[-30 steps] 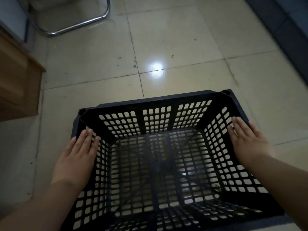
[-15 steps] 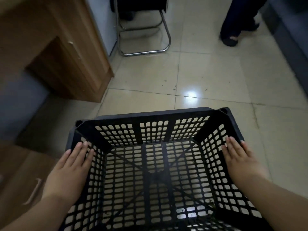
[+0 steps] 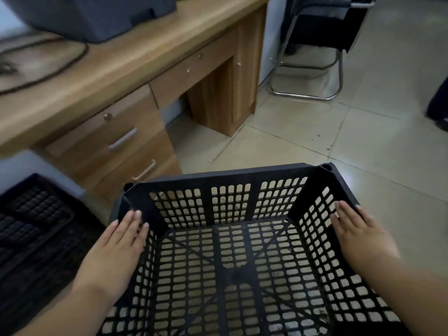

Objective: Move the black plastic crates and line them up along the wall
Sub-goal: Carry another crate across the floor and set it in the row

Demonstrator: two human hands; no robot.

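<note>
Two bare hands are laid on one black crate (image 3: pixel 230 177) at the bottom of the view. The left grip (image 3: pixel 114 251) is spread flat over the crate's left rim, fingers straight and close together, pointing away; the right grip (image 3: pixel 361 236) is placed likewise on the right rim. Both are released rather than clenched: the fingers are pressed against the plastic, not curled round it, and the thumbs cannot be made out. The crate is seen open side up, just in front of the person, its perforated walls sloping down to a lattice base through which the tiled floor (image 3: pixel 363 151) is visible. Whether the base is touching the floor cannot be told.

A second black crate (image 3: pixel 36 226) is seen just to the left, blurred and low, beside the drawer unit. Beyond it a wooden worktop (image 3: pixel 150 54) is set, with drawers (image 3: pixel 121 141) fitted with metal handles below and a dark grey machine (image 3: pixel 97 18) and a black cable (image 3: pixel 60 66) on top. Farther off, past the worktop's right end, a black chair (image 3: pixel 320 32) on a chrome frame is stood on the tiles.
</note>
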